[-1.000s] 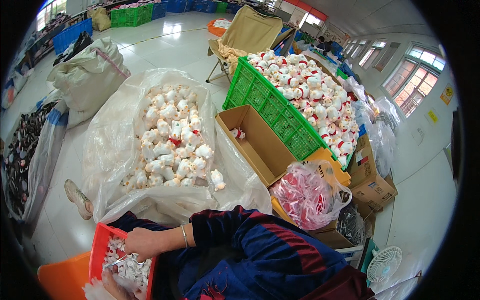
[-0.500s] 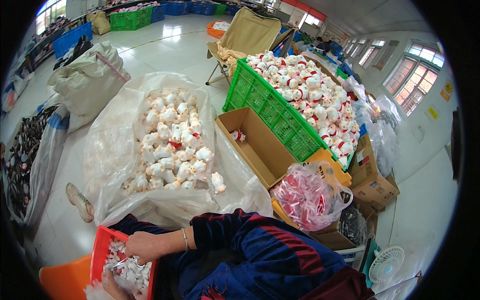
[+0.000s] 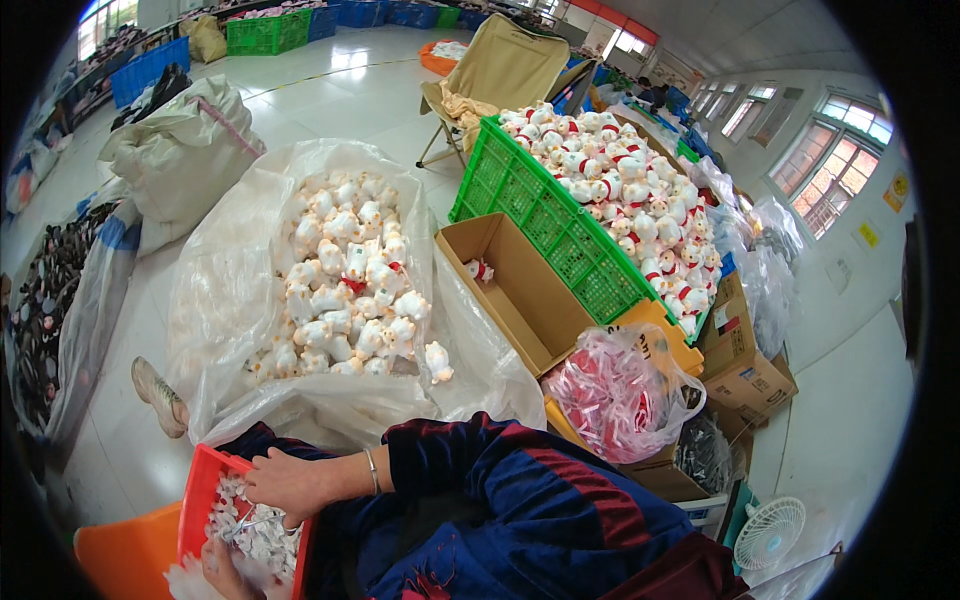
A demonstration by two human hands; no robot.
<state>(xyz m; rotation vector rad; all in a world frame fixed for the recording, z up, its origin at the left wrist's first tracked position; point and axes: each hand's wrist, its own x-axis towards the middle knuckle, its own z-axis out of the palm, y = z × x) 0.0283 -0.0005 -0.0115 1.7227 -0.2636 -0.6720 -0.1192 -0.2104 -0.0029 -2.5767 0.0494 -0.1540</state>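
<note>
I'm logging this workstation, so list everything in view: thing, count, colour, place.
Red tray: one, small white pieces inside, bottom left.
Clear bag: one, white plush toys, centre.
Cardboard box: one, brown, nearly bare, right of bag.
Green crate: one, heaped with plush toys, upper right.
Bag of ribbons: one, pink and white.
Folding chair: one, beige, behind.
Fan: one, white, lower right.
Right hand: in tray.
Left hand: in tray, partly cut off.

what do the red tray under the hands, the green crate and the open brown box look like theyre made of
Red tray: seemingly moulded plastic, smooth with a slight sheen. Green crate: rigid plastic, judging by its lattice walls and uniform colour. Open brown box: corrugated cardboard by the look, matt, with folded flaps.
</note>
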